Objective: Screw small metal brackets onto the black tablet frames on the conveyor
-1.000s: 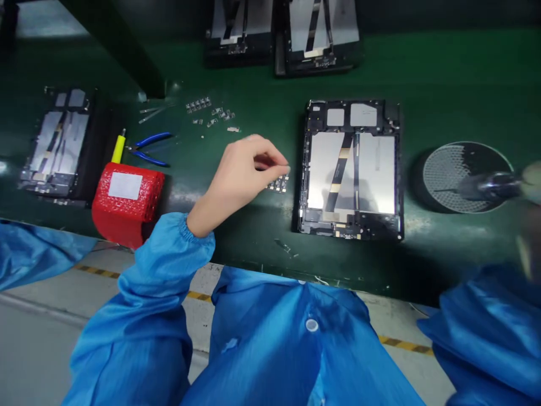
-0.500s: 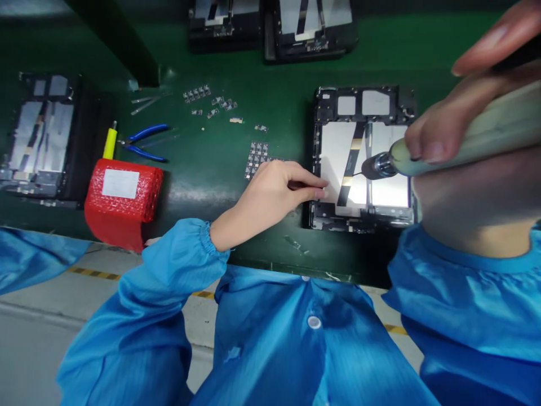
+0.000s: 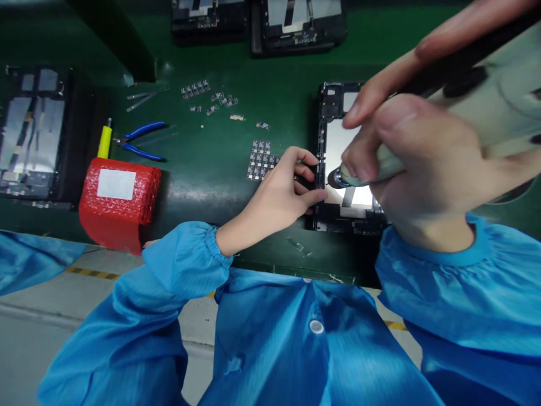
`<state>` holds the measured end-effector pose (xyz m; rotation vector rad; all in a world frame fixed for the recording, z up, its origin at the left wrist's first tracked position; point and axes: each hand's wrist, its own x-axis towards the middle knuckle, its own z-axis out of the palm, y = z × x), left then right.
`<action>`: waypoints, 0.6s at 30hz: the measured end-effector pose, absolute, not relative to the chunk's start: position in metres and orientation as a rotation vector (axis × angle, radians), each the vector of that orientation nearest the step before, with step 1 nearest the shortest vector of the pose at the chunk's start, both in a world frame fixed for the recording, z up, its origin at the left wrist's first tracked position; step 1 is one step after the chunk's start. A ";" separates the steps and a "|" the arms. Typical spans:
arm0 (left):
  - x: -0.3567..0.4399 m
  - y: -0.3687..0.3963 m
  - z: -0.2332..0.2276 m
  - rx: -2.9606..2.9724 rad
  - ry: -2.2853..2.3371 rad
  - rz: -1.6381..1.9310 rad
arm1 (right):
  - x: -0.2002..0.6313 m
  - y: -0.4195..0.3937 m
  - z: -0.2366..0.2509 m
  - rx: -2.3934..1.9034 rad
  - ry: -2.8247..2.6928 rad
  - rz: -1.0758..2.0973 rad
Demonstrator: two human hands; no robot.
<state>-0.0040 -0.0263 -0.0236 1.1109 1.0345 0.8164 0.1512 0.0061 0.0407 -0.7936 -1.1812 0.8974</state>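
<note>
An opened tablet with a black frame and a silvery inside lies on the green bench, seemingly on top of a stack. My left hand grips its left edge, the thumb over the rim and the other fingers curled along the side. In my right hand is a pale electric screwdriver, its tip slanting down to the left edge near my left thumb. My right hand and the tool hide the tablet's right part. A grid of small circuit boards lies partly behind my left hand.
Loose small boards lie farther back. To the left are blue-handled cutters, a yellow-handled tool, tweezers and a red bubble-wrap bundle. More opened tablets stand at the far left and at the back.
My right hand has brought the screwdriver left, from over the tablet's middle to its left edge. My left hand's fingers have gone from a pinch to a wider hold along the edge.
</note>
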 end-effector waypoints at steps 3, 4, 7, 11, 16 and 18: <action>-0.003 -0.025 -0.024 1.172 0.984 0.838 | 0.143 0.019 0.031 -0.700 -1.273 0.835; -0.003 -0.025 -0.024 1.184 0.973 0.836 | 0.142 0.022 0.028 -0.645 -1.318 0.805; -0.004 -0.024 -0.025 1.196 0.965 0.826 | 0.142 0.028 0.019 -0.514 -1.429 0.731; -0.004 -0.024 -0.025 1.192 0.950 0.848 | 0.142 0.018 0.026 -0.503 -1.384 0.789; -0.005 -0.024 -0.023 1.194 0.937 0.846 | 0.138 -0.002 0.051 -0.763 -0.954 1.178; -0.005 -0.024 -0.024 1.195 0.934 0.848 | 0.142 -0.001 0.050 -0.774 -0.942 1.171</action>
